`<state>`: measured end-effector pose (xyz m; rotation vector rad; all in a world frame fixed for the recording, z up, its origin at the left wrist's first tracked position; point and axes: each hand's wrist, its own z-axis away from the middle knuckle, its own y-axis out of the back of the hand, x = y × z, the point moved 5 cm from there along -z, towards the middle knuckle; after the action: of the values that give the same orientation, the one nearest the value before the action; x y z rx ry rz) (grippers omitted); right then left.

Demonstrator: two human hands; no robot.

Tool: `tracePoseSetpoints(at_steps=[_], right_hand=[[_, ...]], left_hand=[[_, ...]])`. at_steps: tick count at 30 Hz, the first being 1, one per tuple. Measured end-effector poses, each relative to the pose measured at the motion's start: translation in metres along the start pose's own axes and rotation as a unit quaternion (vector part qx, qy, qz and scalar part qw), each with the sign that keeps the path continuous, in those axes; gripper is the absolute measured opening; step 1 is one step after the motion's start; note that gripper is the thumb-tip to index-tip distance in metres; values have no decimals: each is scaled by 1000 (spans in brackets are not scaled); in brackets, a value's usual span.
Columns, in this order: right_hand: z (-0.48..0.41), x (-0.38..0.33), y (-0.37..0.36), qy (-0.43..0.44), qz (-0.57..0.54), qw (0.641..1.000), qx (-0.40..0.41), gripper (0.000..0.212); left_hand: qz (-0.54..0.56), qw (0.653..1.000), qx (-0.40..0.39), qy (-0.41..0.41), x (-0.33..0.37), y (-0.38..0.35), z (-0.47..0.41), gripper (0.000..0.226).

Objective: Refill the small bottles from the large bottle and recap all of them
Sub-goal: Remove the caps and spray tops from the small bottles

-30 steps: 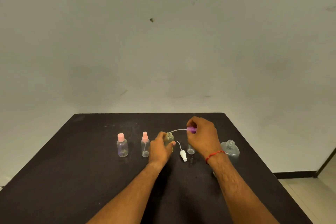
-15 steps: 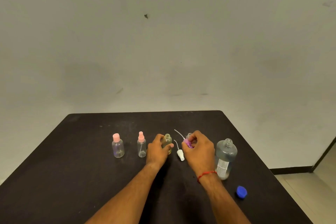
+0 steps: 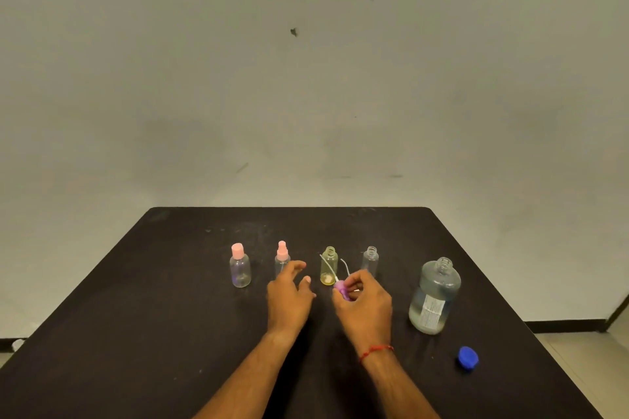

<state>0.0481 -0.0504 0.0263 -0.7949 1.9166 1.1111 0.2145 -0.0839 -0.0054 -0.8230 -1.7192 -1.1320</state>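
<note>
Four small bottles stand in a row on the black table. The leftmost small bottle has a pink cap, and the second has a pink spray top. An uncapped yellowish bottle and an uncapped clear bottle follow. The large bottle stands uncapped at the right, partly filled. My right hand holds a purple spray cap with its white tube low, just in front of the yellowish bottle. My left hand hovers with fingers spread, left of that bottle. A white spray cap is hidden behind my right hand.
A blue cap lies on the table near the right front, in front of the large bottle. A plain wall rises behind the table. The floor shows past the table's right edge.
My left hand has let go of the yellowish bottle and opened. My right hand has brought the purple spray cap down and toward me, close to the table.
</note>
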Motion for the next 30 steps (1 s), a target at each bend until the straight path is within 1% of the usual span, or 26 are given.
tracePoseSetpoints(at_steps=[5, 7, 10, 12, 16, 21, 25, 30], right_hand=[[2, 8, -34, -17, 41, 999, -29, 27], [-1, 13, -46, -29, 66, 997, -33, 29], [-6, 15, -57, -39, 88, 994, -43, 25], [-9, 13, -61, -38, 101, 993, -41, 21], [-15, 12, -68, -24, 123, 991, -42, 22], [-18, 17, -71, -24, 116, 992, -46, 22], [-19, 18, -67, -21, 104, 994, -36, 35], [-15, 16, -62, -12, 109, 993, -31, 36]], left_hand=[[15, 998, 58, 18, -8, 27, 8, 20], [15, 997, 67, 25, -10, 36, 9, 20], [18, 996, 74, 36, -13, 44, 8, 17], [16, 996, 79, 39, -17, 46, 8, 18], [7, 996, 79, 42, -21, 49, 8, 23], [5, 996, 82, 45, -21, 52, 8, 17], [-2, 995, 94, 41, -24, 54, 6, 15], [-6, 994, 98, 41, -29, 53, 4, 23]])
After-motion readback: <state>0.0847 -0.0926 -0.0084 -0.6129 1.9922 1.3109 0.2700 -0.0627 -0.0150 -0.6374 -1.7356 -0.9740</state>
